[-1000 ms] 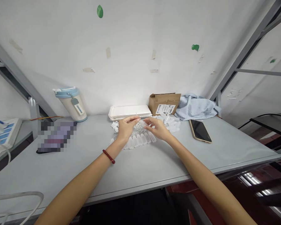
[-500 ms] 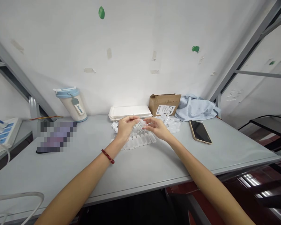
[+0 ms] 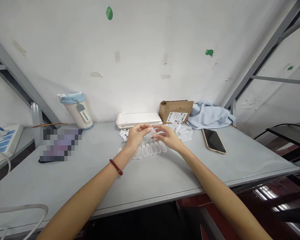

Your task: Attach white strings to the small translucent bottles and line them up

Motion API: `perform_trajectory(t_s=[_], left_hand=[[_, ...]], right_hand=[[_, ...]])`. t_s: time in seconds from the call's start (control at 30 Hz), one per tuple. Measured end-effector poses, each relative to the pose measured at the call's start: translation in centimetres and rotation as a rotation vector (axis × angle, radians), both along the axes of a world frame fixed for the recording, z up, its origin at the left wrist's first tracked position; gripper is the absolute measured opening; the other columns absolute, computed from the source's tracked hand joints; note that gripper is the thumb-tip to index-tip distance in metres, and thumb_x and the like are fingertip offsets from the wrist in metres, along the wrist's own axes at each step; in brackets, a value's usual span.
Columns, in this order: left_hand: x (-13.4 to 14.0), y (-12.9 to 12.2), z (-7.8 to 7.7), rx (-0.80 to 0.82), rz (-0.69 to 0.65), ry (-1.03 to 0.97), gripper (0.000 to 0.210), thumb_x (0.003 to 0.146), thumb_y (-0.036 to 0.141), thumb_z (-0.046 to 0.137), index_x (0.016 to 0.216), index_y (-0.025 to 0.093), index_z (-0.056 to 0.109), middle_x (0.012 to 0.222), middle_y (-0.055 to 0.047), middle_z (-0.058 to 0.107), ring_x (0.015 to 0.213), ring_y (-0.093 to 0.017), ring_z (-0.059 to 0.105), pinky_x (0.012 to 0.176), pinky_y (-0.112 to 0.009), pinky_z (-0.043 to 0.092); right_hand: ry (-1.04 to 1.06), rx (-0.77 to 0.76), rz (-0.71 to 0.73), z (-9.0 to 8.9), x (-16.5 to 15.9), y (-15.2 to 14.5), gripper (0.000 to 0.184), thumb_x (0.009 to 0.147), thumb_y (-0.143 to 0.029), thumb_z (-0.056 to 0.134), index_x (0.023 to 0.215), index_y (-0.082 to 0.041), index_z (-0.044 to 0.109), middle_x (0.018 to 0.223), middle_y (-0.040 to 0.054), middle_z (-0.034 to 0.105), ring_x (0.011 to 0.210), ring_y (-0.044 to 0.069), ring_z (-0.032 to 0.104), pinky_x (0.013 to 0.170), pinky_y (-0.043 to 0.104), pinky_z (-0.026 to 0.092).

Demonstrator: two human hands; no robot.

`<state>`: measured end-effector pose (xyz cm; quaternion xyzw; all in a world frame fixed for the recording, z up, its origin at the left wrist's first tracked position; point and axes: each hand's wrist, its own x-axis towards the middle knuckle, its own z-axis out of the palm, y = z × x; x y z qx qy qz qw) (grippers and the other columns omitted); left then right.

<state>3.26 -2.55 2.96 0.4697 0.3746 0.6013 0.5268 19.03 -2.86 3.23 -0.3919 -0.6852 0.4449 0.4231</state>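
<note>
Nearest us, one dark-red beaded bracelet [image 3: 116,167] circles our left wrist above the grey desk [image 3: 145,181]. Beyond it, a row of flat, round-ended translucent white plastic tags [image 3: 149,150] lies on the desk; we count at least seven, some partly hidden by our left hand [image 3: 135,137].

Both our hands are raised over the row. The thumb and forefinger of the left are pinched almost together at the far end of one small translucent white plastic piece [image 3: 153,131]. Our right hand [image 3: 170,137] has its thumb and forefinger slightly parted, with that piece gripped between their tips. It sits in the narrow space between the two hands.

To the right lie one black-screened phone in a beige case [image 3: 214,140] and a loose heap of clear plastic pieces [image 3: 185,131], too overlapped for us to count. Farther back, against the white wall [image 3: 140,90], stand one white stack of thin flat sheets [image 3: 140,118], one brown cardboard box [image 3: 177,111] and one light-blue cloth [image 3: 211,115]; at far left, one cream tumbler with a blue lid [image 3: 77,111].
</note>
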Motion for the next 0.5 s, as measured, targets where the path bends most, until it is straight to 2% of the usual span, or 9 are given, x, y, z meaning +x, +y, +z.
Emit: perform_trajectory(t_s=[0.17,0.33,0.43,0.5], left_hand=[[0.08,-0.04,-0.07,-0.025,-0.006,0.013,0.023,0.059,0.024,0.076,0.077,0.015,0.066,0.078,-0.002,0.067,0.075,-0.014,0.061,0.081,-0.033,0.049],[0.13,0.13,-0.26,0.065,0.044,0.171,0.019,0.067,0.021,0.069,0.084,0.015,0.064,0.084,-0.004,0.069,0.080,-0.017,0.064,0.079,-0.034,0.050],[0.12,0.02,-0.49,0.175,0.196,0.427,0.015,0.073,0.020,0.063,0.087,0.015,0.063,0.090,-0.007,0.068,0.088,-0.020,0.063,0.082,-0.038,0.048],[0.13,-0.16,-0.66,0.349,0.364,0.628,0.012,0.078,0.019,0.058,0.089,0.016,0.063,0.094,-0.008,0.067,0.095,-0.022,0.060,0.087,-0.041,0.046]], right_hand=[[-0.020,0.009,-0.009,0.09,-0.08,-0.12,0.037,0.074,-0.023,0.062,0.111,-0.021,0.055,0.093,0.0006,0.054,0.068,0.011,0.065,0.067,0.029,0.056],[-0.013,0.012,-0.034,-0.02,-0.10,0.05,0.035,0.073,-0.028,0.065,0.106,-0.019,0.057,0.087,0.0006,0.057,0.066,0.012,0.064,0.061,0.028,0.056],[-0.021,0.002,-0.065,-0.09,0.01,0.24,0.030,0.074,-0.030,0.065,0.100,-0.016,0.059,0.081,0.0010,0.058,0.065,0.014,0.065,0.058,0.027,0.056],[-0.027,-0.001,-0.104,-0.03,0.11,0.31,0.027,0.074,-0.028,0.065,0.097,-0.015,0.060,0.081,0.0017,0.058,0.065,0.014,0.065,0.057,0.026,0.056]])
